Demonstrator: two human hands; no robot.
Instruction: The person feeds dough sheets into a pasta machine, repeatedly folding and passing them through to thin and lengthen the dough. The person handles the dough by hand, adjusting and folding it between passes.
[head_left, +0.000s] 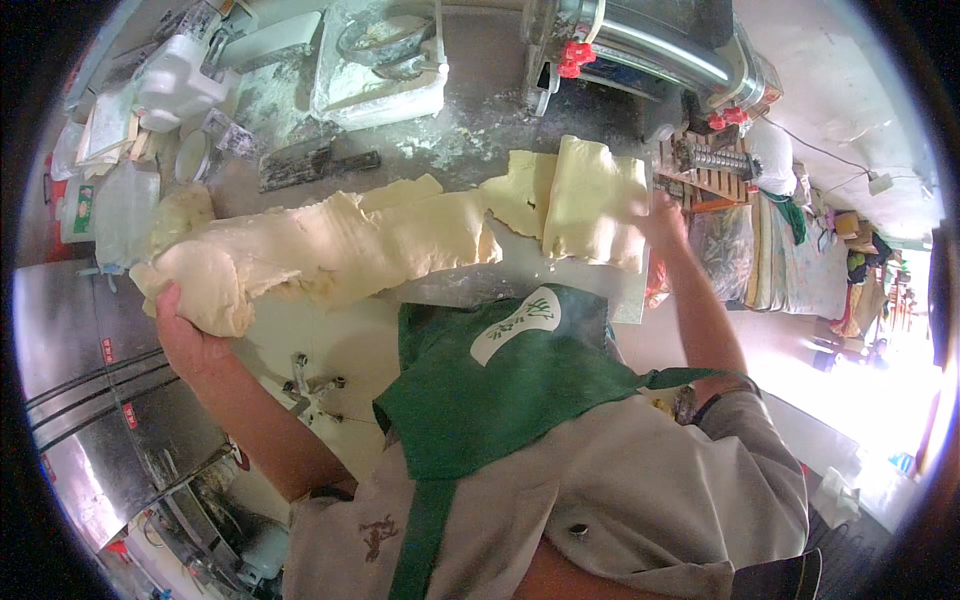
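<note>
A long, pale dough sheet (352, 240) with ragged edges stretches across the floured worktop (480, 127). Its left end is rolled into a thick bundle (202, 281) that hangs over the front edge. My left hand (187, 337) grips this bundle from below, thumb on top and the other fingers hidden. At the right lies a smoother folded dough sheet (592, 206), with a torn flap (521, 191) to its left. My right hand (664, 221) is at its right edge, fingers blurred against the dough; whether they pinch it is unclear.
Behind the dough stand a dough sheeter (660, 52) with red knobs and a white tub (375, 112) of flour holding a metal bowl (386, 41). A dark scraper-like bar (296, 165) lies near the dough. Left are a white scale-like appliance (176, 86) and a plastic container (127, 214).
</note>
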